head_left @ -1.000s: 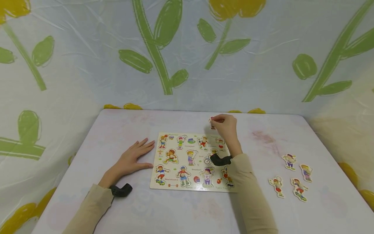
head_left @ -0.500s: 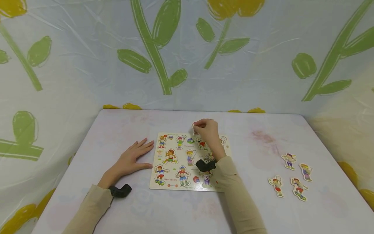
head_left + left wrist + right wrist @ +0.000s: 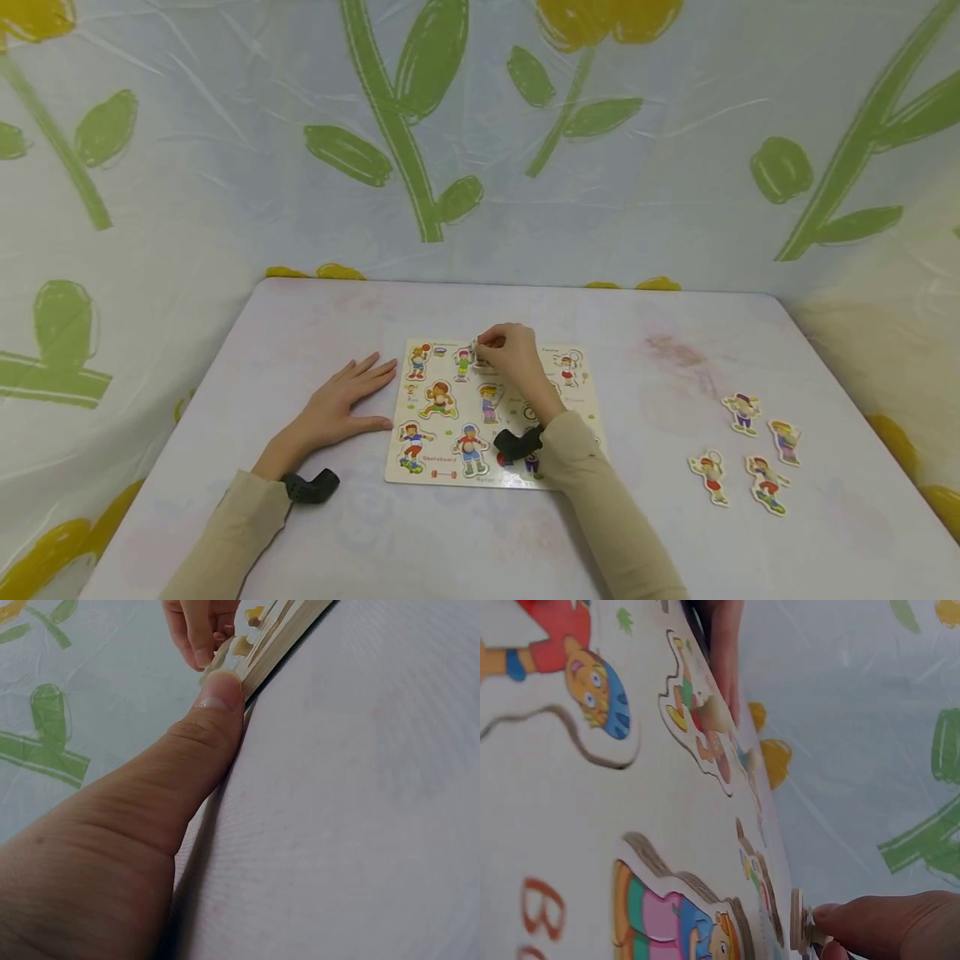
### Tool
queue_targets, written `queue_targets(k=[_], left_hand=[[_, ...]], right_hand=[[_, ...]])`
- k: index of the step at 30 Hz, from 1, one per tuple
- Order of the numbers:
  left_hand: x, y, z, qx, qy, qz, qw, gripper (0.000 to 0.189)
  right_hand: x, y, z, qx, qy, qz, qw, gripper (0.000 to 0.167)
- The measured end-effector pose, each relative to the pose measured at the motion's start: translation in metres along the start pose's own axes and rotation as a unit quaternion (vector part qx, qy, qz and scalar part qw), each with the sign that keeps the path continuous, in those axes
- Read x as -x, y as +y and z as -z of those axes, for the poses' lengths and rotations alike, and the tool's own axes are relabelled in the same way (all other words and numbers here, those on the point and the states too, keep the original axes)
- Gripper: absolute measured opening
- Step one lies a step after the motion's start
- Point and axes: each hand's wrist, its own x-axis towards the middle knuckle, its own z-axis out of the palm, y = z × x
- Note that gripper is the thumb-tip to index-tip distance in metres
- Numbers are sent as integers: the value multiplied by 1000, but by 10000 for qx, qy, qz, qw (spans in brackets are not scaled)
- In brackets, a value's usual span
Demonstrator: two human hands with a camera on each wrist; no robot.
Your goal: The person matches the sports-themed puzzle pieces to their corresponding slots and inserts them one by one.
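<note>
Your board (image 3: 467, 414) lies flat on the counter (image 3: 390, 542); take it as the middle of your clock. At its 9 o'clock edge your left hand (image 3: 335, 406) rests with fingers spread, the thumb touching the board. Toward 12 o'clock your right hand (image 3: 515, 358) pinches a piece (image 3: 798, 919) between fingers and thumb, on edge just above the board; its picture cannot be made out.

The puzzle looks roughly half done. Seated, as far as shows, are the basketballer (image 3: 417, 364) at 10 o'clock, the runner (image 3: 438, 402) at 9 and the skater (image 3: 470, 452) at 7. Seemingly bare are the green-shirt slot (image 3: 463, 367) at 11, the yellow-hat slot (image 3: 489, 406) near the centre, the skateboard slot (image 3: 411, 447) at 8 and the tennis slot (image 3: 567, 368) at 2. Your right hand and sleeve (image 3: 615, 500) hide much from 3 to 6, so you cannot judge there.

Left to place, besides the pinched piece, are four loose ones, well apart at 3 to 4 o'clock: purple-hat player (image 3: 742, 414), yellow-hat player (image 3: 785, 442), tennis player (image 3: 714, 479) and skateboarder (image 3: 767, 486).
</note>
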Motion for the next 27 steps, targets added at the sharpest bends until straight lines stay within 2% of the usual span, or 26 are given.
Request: queue_targets(k=[8,18,27], left_hand=[[-2,1,0,29,-31,0,10000,84],[-1,0,-2,28,-4,-47,10000,85],[-1,-1,0,27,-10,6,10000,86]], right_hand=[[4,6,-13,-177,-320,78,9993,6],[8,12,-23,-239,-281,253,9990,6],[10,16,-23,-873,-329,517,9943,8]])
